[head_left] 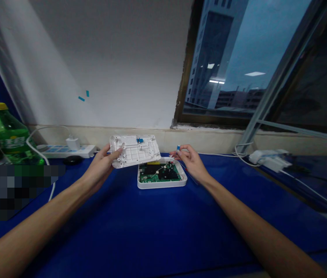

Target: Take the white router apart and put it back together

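Note:
My left hand point(101, 166) grips a white perforated plastic cover point(134, 151) by its left edge, thumb on the ribbed inner face. A small blue piece point(141, 141) sits near the cover's upper edge. Below and right of it, a white device housing point(162, 185) rests on the table, its green circuit board point(160, 172) with black parts exposed. The cover partly overlaps the housing's back left corner. Just beyond the back right corner, my right hand point(191, 160) pinches a small blue-topped piece point(178, 148) with thin wires near it; its exact kind is unclear.
The blue table point(163, 235) runs back to a wall. At left stand a green bottle point(12, 135), a white power strip point(86, 151) with a plugged charger point(72, 143), and a black round object point(73, 160). White adapters point(270, 159) with cables lie at right, below the window point(239, 61).

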The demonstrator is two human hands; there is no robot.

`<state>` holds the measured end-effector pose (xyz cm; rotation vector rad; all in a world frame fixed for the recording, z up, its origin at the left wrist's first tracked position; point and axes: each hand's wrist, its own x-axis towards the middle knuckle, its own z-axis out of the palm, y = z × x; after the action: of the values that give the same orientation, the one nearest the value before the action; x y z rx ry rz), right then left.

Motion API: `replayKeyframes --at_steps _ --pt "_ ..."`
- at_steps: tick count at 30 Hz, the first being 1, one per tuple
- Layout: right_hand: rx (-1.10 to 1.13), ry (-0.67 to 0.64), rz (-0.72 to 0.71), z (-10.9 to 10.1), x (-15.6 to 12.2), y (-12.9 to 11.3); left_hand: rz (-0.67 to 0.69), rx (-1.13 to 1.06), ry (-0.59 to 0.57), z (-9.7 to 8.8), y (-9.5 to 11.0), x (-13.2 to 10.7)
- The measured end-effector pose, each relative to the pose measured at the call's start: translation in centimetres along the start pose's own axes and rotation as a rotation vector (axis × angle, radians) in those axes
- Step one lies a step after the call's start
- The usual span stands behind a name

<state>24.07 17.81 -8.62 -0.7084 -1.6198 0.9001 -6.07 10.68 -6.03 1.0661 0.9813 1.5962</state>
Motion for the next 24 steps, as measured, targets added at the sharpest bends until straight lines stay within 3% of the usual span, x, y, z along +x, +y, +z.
replayKeyframes --at_steps 10,16,20,24 --pt "-0.206 -0.072 -0.028 -0.1 -0.5 -0.7 -0.224 0.019 -0.099 1.2 -0.2 -1.0" --pt "-0.52 -0.021 -0.228 1.3 -1.3 -1.1 -0.208 0.076 -0.213 0.9 0.0 -1.1" --pt "-0.683 0.011 -0.446 2.0 -1.2 -1.1 -0.186 0.092 -0.24 0.7 0.1 -1.1" --pt "-0.815 -0.046 -0.623 2.2 -0.8 -0.5 -0.151 0.098 -0.24 0.7 -0.3 -1.1"
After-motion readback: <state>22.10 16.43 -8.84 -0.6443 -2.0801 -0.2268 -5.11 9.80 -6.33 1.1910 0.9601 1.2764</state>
